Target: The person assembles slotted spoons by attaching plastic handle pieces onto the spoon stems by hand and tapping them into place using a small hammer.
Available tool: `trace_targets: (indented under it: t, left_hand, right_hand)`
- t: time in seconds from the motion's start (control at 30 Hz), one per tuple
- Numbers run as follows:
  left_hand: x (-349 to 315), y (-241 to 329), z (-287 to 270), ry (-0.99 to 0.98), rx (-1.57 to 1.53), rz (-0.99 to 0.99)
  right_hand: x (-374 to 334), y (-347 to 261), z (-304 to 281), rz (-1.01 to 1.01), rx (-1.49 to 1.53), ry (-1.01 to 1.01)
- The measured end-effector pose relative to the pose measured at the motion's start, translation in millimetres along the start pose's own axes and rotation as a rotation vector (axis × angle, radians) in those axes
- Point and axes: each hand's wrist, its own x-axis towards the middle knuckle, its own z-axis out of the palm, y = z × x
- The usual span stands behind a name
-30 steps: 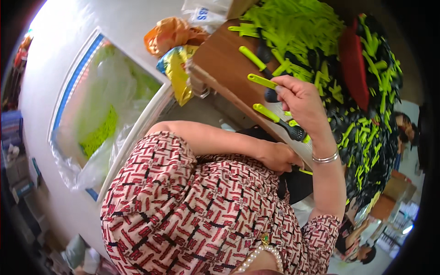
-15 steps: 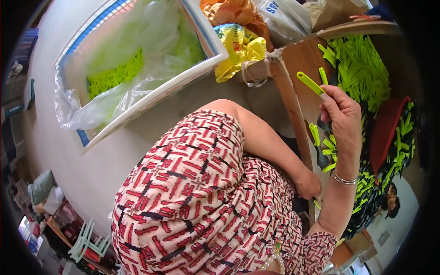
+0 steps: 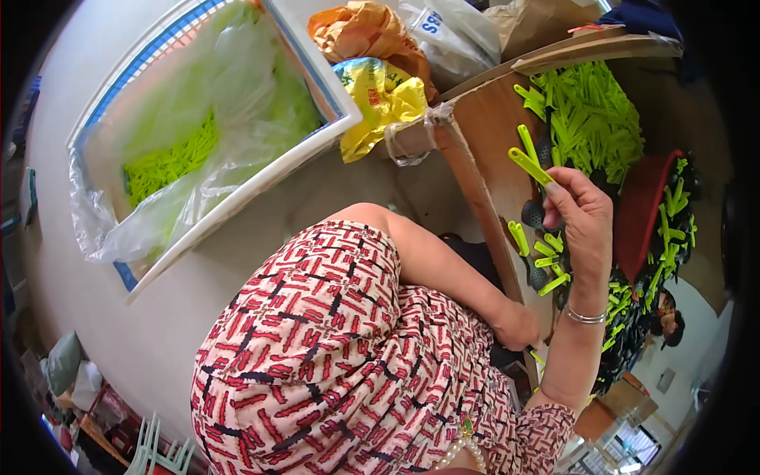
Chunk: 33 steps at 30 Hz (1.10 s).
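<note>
My right hand (image 3: 582,218) is raised at the right, pinching a flat lime-green handle (image 3: 529,165) between thumb and fingers. Its outer end has a small hole; the other end is hidden in the hand. My left hand (image 3: 518,326) is low by the workbench edge, fingers curled inward and mostly hidden; what they hold does not show. Close to my right hand lie black slotted spoons (image 3: 534,214) with lime-green handles. A large pile of loose green handles (image 3: 590,119) lies beyond it. More black pieces with green handles (image 3: 669,237) are heaped to the right.
A dark red panel (image 3: 645,214) stands between the two heaps. The wooden bench edge (image 3: 475,186) runs left of my hands. At the left is a plastic-lined box (image 3: 229,210) with green handles. Yellow (image 3: 380,103) and orange bags (image 3: 356,32) stand behind; another person (image 3: 669,321) is at far right.
The view has shifted, moving the surroundings left and mostly down in the picture. My right hand still pinches the green handle; my left hand stays low by the bench edge.
</note>
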Motion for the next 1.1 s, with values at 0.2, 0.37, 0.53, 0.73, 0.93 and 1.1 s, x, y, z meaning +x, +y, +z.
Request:
trace_targets:
  t: [0.2, 0.37, 0.53, 0.73, 0.93, 1.1]
  left_hand:
    - [5, 6, 4, -0.080, -0.018, -0.045]
    - [16, -4, 18, 0.043, -0.099, -0.057]
    - [23, -18, 24, 0.201, -0.216, 0.124]
    - [17, -8, 3, -0.025, -0.197, 0.037]
    - [26, -3, 13, -0.023, -0.249, -0.083]
    - [23, 3, 4, -0.063, -0.182, -0.145]
  right_hand:
    - [5, 7, 8, -0.007, -0.136, 0.137]
    - [22, 35, 16, 0.010, -0.108, 0.129]
    - [44, 86, 19, -0.265, -0.400, 0.303]
    - [56, 84, 20, -0.293, -0.563, 0.300]
    - [69, 100, -19, -0.249, -0.587, 0.496]
    - [53, 75, -9, -0.450, -0.644, 0.401]
